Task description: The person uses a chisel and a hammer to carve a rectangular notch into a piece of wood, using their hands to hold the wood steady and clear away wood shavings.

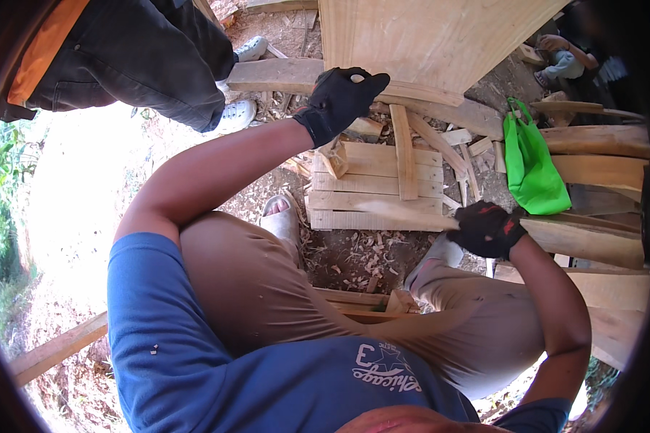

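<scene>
My left hand [338,102], in a black glove, is by the lower left corner of a large pale wooden board [426,40]. Its fingers are curled, with a small gap showing between them; whatever they hold is hidden. In my right hand [487,229], also black-gloved, is a pale wooden stick [404,212], smeared by motion and pointing left over a low slatted wooden platform [375,196]. Behind the platform a curved plank [278,74] runs under the board's lower edge. A narrow wooden strip [403,151] lies across the slats, beside a small wood block [333,159].
A green bag [533,162] hangs at the right, beside stacked curved timbers [592,169]. Another person in dark trousers [133,58] stands at the upper left; a second person [567,58] is at the upper right. Wood shavings [361,260] litter the ground by my feet.
</scene>
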Demonstrator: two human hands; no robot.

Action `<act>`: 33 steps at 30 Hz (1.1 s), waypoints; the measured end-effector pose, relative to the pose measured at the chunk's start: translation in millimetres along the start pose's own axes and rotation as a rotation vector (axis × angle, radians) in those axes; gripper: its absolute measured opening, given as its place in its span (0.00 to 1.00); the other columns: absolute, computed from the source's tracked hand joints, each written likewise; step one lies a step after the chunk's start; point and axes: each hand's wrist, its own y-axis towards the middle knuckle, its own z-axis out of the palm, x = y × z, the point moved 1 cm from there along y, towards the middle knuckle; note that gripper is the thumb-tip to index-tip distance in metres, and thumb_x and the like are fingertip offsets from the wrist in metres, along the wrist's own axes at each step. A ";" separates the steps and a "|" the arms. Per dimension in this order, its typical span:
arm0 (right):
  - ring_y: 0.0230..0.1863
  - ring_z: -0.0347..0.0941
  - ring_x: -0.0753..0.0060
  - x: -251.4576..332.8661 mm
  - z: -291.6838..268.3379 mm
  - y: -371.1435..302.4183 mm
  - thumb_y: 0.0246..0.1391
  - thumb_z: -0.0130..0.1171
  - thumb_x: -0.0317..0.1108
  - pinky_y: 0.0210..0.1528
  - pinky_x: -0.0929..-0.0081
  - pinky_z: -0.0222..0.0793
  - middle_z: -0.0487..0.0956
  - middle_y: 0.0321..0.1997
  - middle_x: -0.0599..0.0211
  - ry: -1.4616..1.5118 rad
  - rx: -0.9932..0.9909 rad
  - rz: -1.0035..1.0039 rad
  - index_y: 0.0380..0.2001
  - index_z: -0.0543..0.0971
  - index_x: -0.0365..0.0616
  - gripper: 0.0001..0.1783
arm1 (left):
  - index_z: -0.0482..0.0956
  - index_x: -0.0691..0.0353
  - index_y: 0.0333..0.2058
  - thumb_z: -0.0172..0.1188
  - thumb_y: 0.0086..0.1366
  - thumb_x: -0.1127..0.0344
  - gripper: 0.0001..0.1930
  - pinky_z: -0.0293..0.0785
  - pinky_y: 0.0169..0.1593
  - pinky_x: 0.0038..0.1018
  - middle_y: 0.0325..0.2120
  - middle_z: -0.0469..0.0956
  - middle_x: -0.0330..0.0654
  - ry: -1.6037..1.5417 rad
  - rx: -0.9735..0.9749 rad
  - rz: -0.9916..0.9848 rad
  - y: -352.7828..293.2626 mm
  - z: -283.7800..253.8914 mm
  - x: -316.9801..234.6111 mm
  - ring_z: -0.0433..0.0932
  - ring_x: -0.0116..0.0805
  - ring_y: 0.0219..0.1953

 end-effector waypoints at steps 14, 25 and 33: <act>0.33 0.84 0.58 44.1 5.8 32.9 0.54 0.60 0.34 0.35 0.62 0.78 0.83 0.31 0.60 -0.199 -0.528 0.083 0.39 0.78 0.41 0.11 | 0.83 0.63 0.27 0.58 0.66 0.40 0.28 0.77 0.44 0.42 0.22 0.82 0.52 0.434 -0.258 0.112 14.8 13.4 -12.7 0.82 0.51 0.31; 0.33 0.84 0.53 25.2 -0.9 38.6 0.57 0.57 0.34 0.34 0.56 0.79 0.84 0.30 0.56 -0.217 -0.589 0.065 0.39 0.78 0.40 0.10 | 0.82 0.65 0.28 0.58 0.68 0.41 0.28 0.77 0.40 0.40 0.20 0.78 0.51 0.385 -0.185 0.136 12.7 16.6 -11.4 0.78 0.50 0.27; 0.29 0.83 0.54 20.9 -0.6 39.1 0.60 0.54 0.32 0.31 0.58 0.77 0.83 0.26 0.57 -0.247 -0.667 0.050 0.38 0.79 0.39 0.09 | 0.81 0.64 0.26 0.57 0.69 0.40 0.29 0.76 0.40 0.40 0.18 0.77 0.48 0.373 -0.173 0.206 7.0 18.6 -9.2 0.79 0.48 0.27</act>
